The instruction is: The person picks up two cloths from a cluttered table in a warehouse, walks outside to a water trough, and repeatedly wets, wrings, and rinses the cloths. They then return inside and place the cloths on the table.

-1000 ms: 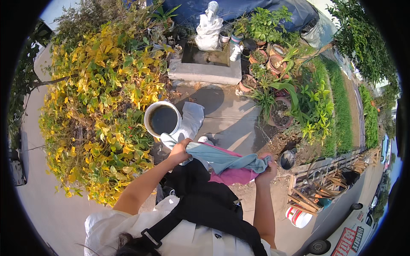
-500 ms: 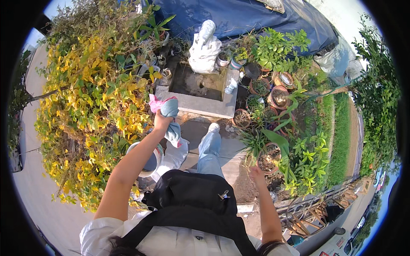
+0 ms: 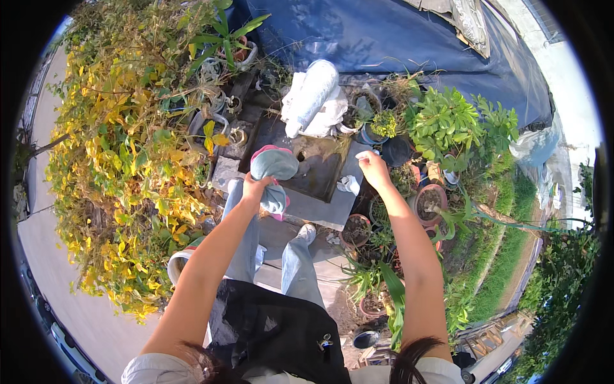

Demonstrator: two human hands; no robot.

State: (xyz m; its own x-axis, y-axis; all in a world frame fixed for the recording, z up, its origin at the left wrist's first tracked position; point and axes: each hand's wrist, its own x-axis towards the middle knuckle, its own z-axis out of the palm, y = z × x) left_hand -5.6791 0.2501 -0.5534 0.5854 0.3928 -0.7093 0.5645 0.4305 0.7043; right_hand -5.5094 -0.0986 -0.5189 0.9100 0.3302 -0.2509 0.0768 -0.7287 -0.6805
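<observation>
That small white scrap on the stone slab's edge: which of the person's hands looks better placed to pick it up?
Probably the right hand. It hovers just above the white scrap and holds only something small and white, while the left hand grips a bundled grey and pink cloth at the slab's other side.

head camera looks steeply down over garden
</observation>
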